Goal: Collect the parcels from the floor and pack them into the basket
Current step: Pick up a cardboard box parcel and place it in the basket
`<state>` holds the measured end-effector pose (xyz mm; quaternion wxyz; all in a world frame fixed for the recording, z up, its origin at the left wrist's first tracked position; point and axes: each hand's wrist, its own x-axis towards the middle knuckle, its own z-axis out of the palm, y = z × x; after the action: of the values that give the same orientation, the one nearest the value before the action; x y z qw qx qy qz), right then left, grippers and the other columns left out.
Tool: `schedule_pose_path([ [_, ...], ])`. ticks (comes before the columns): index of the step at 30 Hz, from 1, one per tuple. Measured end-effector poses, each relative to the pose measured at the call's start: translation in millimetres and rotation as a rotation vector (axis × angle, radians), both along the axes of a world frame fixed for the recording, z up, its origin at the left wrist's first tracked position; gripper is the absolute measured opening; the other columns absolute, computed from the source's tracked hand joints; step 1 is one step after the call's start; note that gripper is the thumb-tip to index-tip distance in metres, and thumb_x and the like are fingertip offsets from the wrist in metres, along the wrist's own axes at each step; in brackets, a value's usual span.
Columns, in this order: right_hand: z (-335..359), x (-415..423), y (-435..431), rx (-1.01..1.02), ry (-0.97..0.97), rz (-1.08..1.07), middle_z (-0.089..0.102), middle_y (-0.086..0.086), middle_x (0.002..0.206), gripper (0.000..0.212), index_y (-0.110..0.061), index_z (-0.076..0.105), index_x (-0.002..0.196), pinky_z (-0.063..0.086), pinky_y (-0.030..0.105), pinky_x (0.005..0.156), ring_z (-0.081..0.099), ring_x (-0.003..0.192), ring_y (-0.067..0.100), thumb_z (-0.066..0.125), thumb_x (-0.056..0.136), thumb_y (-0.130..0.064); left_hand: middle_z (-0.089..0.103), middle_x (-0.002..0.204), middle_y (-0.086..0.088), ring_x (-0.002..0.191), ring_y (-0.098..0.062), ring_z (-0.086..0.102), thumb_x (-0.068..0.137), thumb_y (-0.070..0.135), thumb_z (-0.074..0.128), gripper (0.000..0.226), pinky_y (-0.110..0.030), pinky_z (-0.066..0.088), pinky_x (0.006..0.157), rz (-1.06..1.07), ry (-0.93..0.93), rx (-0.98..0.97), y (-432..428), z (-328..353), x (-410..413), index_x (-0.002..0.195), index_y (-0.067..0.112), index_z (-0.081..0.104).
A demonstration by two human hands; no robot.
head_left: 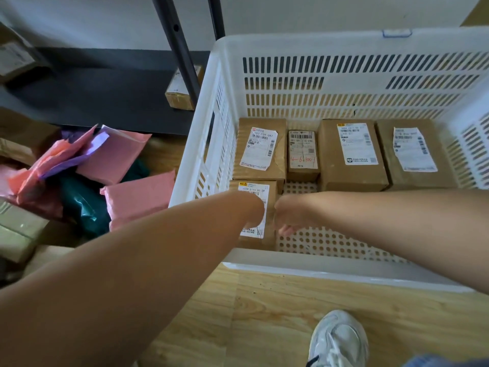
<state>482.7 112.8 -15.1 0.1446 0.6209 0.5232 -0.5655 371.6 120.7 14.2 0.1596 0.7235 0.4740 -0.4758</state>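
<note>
A white slotted basket (330,272) stands on the wooden floor and holds several labelled cardboard parcels in a row along its far wall (349,154). A smaller labelled cardboard box (254,188) sits in the basket's near left corner. My left hand (251,210) lies over its label with the fingers curled down out of sight. My right hand (289,217) grips the box's right edge, fingertips curled under. To the left, on the floor, lies a pile of pink mailers (137,197), a purple one (87,149) and a dark green bag (84,205).
Brown cardboard boxes (18,231) lie at the far left edge. A dark low shelf (105,96) with a black post (182,54) stands behind the pile, a small box (180,94) on it. My white shoe (338,337) is on the floor before the basket.
</note>
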Motion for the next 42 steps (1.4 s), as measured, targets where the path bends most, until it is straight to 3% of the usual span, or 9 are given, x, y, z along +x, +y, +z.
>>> schedule_pose_path([
  [2, -1, 0, 5, -0.003, -0.070, 0.079, 0.066, 0.007, 0.112, 0.034, -0.004, 0.051, 0.131, 0.058, 0.021, 0.070, 0.066, 0.079, 0.011, 0.053, 0.098, -0.013, 0.049, 0.139, -0.013, 0.126, -0.027, 0.049, 0.100, 0.005, 0.041, 0.036, -0.032, 0.039, 0.104, -0.009, 0.022, 0.005, 2, -9, -3, 0.134, 0.000, 0.050],
  [5, -2, 6, 9, 0.003, -0.049, 0.071, 0.059, 0.013, 0.129, 0.052, -0.006, 0.036, 0.145, 0.056, 0.020, 0.066, 0.063, 0.084, 0.013, 0.054, 0.097, -0.008, 0.043, 0.146, -0.012, 0.131, -0.028, 0.045, 0.101, 0.008, 0.043, 0.037, -0.035, 0.039, 0.108, -0.186, 0.101, -0.102, 7, -13, -11, 0.137, 0.002, 0.049],
  [9, -7, 9, 8, -0.040, -0.041, 0.099, 0.055, 0.016, 0.137, 0.057, -0.007, 0.030, 0.149, 0.054, 0.034, 0.093, 0.061, 0.114, 0.025, 0.053, 0.097, -0.009, 0.043, 0.144, -0.014, 0.131, -0.030, 0.043, 0.101, 0.008, 0.040, 0.037, -0.039, 0.037, 0.110, -0.229, 0.099, -0.107, 4, -15, -12, 0.136, 0.000, 0.050],
  [13, -4, 7, 8, -0.034, -0.114, 0.248, 0.054, 0.015, 0.138, 0.055, -0.006, 0.034, 0.147, 0.051, 0.037, 0.098, 0.057, 0.122, 0.028, 0.054, 0.097, -0.018, 0.048, 0.139, -0.013, 0.123, -0.029, 0.050, 0.098, 0.002, 0.039, 0.039, -0.035, 0.042, 0.105, -0.032, 0.009, -0.045, 6, -12, -14, 0.135, 0.000, 0.048],
  [20, 43, 3, 26, 0.264, -0.333, 0.516, 0.056, 0.011, 0.134, 0.049, -0.009, 0.042, 0.143, 0.048, 0.036, 0.098, 0.058, 0.118, 0.028, 0.050, 0.099, -0.029, 0.049, 0.139, -0.010, 0.123, -0.025, 0.052, 0.099, 0.007, 0.041, 0.042, -0.030, 0.046, 0.096, 0.302, -0.377, 0.200, 9, 26, -9, 0.140, 0.005, 0.045],
  [24, 91, 12, 29, 0.430, -0.317, 0.457, 0.050, 0.009, 0.143, 0.050, -0.012, 0.043, 0.143, 0.041, 0.035, 0.104, 0.052, 0.123, 0.026, 0.056, 0.097, -0.027, 0.050, 0.137, -0.009, 0.113, -0.026, 0.057, 0.095, 0.003, 0.040, 0.044, -0.035, 0.053, 0.092, 0.501, -0.606, 0.383, -5, 59, -17, 0.137, 0.011, 0.048],
  [27, 128, 12, 19, 0.512, -0.287, 0.402, 0.046, 0.003, 0.144, 0.048, -0.012, 0.042, 0.144, 0.046, 0.027, 0.089, 0.058, 0.106, 0.019, 0.054, 0.098, -0.017, 0.051, 0.136, -0.003, 0.110, -0.024, 0.058, 0.092, 0.001, 0.046, 0.049, -0.037, 0.055, 0.088, 0.503, -0.821, 0.595, -19, 87, -31, 0.136, 0.021, 0.052],
  [32, 154, 8, 0, 0.618, -0.274, 0.286, 0.054, 0.006, 0.139, 0.048, -0.015, 0.045, 0.141, 0.040, 0.037, 0.106, 0.052, 0.123, 0.024, 0.058, 0.095, -0.019, 0.053, 0.132, 0.002, 0.119, -0.018, 0.051, 0.092, 0.001, 0.048, 0.045, -0.036, 0.051, 0.095, 0.531, -1.026, 0.936, -40, 117, -68, 0.130, 0.023, 0.058],
  [42, 186, -78, -41, 0.990, 0.013, 0.099, 0.054, -0.006, 0.135, 0.044, -0.026, 0.050, 0.137, 0.046, 0.031, 0.096, 0.053, 0.120, 0.013, 0.059, 0.094, -0.028, 0.047, 0.140, -0.002, 0.130, -0.021, 0.041, 0.096, 0.006, 0.045, 0.046, -0.036, 0.041, 0.104, 0.755, -0.991, 1.160, -72, 122, -155, 0.138, 0.023, 0.050],
])
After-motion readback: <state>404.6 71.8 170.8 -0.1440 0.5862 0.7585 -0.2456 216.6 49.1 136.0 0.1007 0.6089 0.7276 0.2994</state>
